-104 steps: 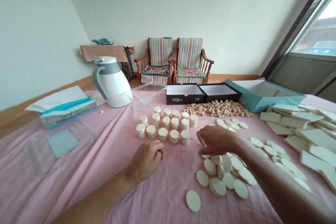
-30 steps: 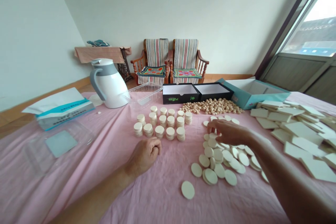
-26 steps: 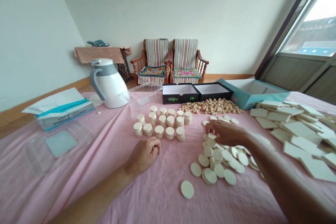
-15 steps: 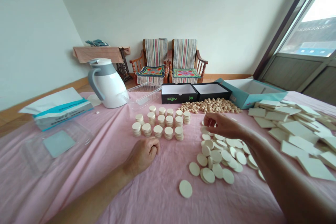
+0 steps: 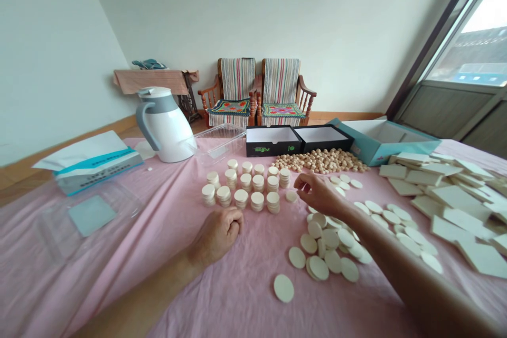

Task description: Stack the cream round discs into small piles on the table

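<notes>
My left hand (image 5: 217,232) rests on the pink cloth (image 5: 253,296) as a closed fist, with nothing visible in it, just in front of several short stacks of pale round discs (image 5: 245,189). My right hand (image 5: 319,194) reaches towards the right end of those stacks, its fingers loosely curled and apart. A single disc (image 5: 291,196) lies on the cloth just off its fingertips, beside the nearest stack. Under and right of my right forearm spreads a loose pile of flat discs (image 5: 328,245). One stray disc (image 5: 283,288) lies nearer to me.
A heap of small wooden beads (image 5: 320,161) lies before two open black boxes (image 5: 273,142) and a teal box (image 5: 380,142). White square tiles (image 5: 447,195) cover the right. A white jug (image 5: 164,124), clear tray (image 5: 222,140) and packet (image 5: 91,161) stand left.
My right hand has moved left from the loose pile to the stacks, and a single disc now lies beside the right-hand stack. My left fist has stayed put.
</notes>
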### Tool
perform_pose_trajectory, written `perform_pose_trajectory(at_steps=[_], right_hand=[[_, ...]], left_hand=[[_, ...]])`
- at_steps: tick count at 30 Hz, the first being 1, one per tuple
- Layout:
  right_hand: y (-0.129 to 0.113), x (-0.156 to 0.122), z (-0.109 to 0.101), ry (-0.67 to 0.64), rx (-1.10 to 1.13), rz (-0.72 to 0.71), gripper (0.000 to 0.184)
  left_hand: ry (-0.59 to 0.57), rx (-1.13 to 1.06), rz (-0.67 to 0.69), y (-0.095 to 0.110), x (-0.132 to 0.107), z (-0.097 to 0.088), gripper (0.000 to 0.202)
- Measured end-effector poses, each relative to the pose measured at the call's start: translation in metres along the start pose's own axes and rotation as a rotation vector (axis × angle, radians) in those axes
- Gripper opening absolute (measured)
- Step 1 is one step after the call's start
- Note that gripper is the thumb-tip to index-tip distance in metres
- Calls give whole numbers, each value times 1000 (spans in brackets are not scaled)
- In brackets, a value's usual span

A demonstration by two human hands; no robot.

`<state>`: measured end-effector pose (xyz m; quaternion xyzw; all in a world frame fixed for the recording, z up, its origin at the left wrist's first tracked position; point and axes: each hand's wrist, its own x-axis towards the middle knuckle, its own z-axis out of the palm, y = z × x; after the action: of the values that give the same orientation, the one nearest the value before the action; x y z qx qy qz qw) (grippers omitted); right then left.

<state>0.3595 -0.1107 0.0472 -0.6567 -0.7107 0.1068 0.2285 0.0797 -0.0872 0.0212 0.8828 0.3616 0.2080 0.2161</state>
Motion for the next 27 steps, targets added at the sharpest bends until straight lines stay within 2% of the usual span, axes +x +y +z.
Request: perform_pose_trajectory(at_steps=[5, 8, 15, 27], right_hand=[[-8, -7, 9, -15, -125, -25, 18], [-7, -5, 14, -21, -146, -26, 16], [4, 1, 7, 135, -66, 2, 11], [-16, -7, 17, -18, -357, 143, 28]], left_hand=[[-2, -1, -3, 0, 0, 0, 21], [3, 0, -1, -1, 0, 0, 21], [8, -8, 2, -2, 0, 1, 21], [8, -12, -2, -2, -1, 1, 21]])
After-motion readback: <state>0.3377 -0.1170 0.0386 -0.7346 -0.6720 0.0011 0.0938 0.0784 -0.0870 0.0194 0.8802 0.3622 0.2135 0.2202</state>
